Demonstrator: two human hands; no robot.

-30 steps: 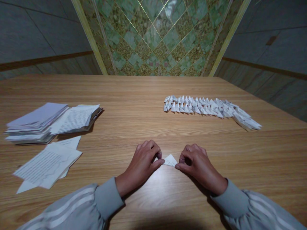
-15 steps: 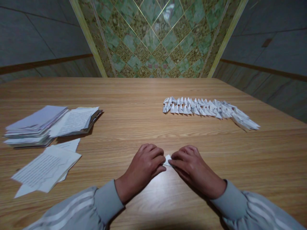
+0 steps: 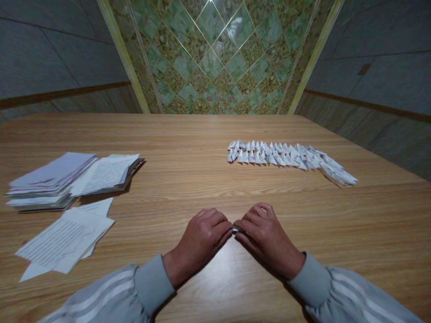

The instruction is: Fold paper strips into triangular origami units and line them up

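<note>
A small folded piece of white paper [image 3: 236,229] is pinched between my two hands, just above the table near its front middle. Only a thin sliver of it shows; the fingers cover the rest. My left hand [image 3: 205,235] closes on its left end, fingers bent and pressed together. On the other end, my right hand [image 3: 264,235] grips with thumb and bent fingers. Farther back to the right stand two long rows of folded white paper pieces [image 3: 269,154], pointed on top, packed tightly toward their right end.
At the left lie a stack of papers [image 3: 50,175] and a second stack of printed sheets [image 3: 109,172] leaning against it. In front of them are several loose printed sheets [image 3: 63,237]. The wooden table [image 3: 175,179] reaches back toward a green tiled wall [image 3: 215,58].
My hands have drawn closer together, and the paper's raised white point between them has gone from sight, leaving a thin edge. The camera view has shifted slightly.
</note>
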